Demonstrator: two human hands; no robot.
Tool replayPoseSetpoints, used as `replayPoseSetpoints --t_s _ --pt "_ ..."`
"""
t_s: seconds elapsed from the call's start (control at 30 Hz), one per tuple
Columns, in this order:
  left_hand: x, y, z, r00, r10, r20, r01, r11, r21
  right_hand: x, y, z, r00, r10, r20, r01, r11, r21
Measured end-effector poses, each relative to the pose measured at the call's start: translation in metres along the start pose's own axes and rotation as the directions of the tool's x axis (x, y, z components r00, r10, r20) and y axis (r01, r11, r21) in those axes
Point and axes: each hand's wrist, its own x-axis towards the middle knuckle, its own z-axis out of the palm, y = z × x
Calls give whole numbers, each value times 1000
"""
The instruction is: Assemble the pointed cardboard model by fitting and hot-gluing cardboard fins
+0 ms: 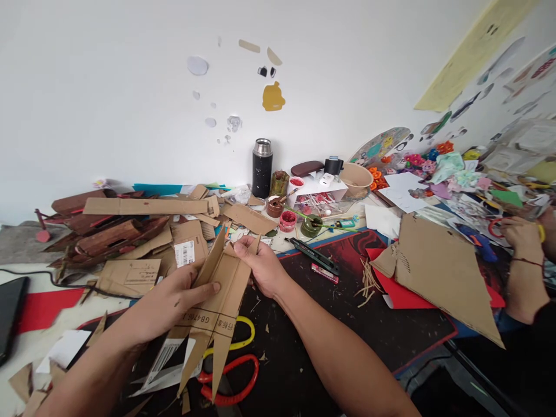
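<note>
Between my two hands is a folded piece of cardboard (226, 284) with printed characters and long pointed ends. My left hand (185, 298) grips its left side, thumb laid over the front. At the upper right edge my right hand (260, 263) pinches it; some of those fingers are hidden behind. Beneath the cardboard, scissors (249, 379) with one red and one yellow handle lie on the dark mat (321, 341), their blades partly covered. A dark green utility knife (313, 255) rests beyond my right hand, beside a small pink box (325, 273).
Cardboard scraps (130, 278) and brown boat-like models (108, 237) crowd the left. A black thermos (262, 171) and paint jars (287, 220) stand near the wall. At right lie a large cardboard sheet (438, 272) and red paper (406, 295); another person's hand (523, 237) holds red-handled scissors.
</note>
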Motion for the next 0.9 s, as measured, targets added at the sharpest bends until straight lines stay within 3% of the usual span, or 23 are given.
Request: replayPoseSetpoints --t_s 0.67,0.9 --pt "-2 7 3 999 -45 6 45 997 -70 -1 -1 3 999 -52 7 51 995 90" --pt "-1 9 6 1000 -25 3 25 993 -111 1 4 1 996 -43 -79 47 998 49"
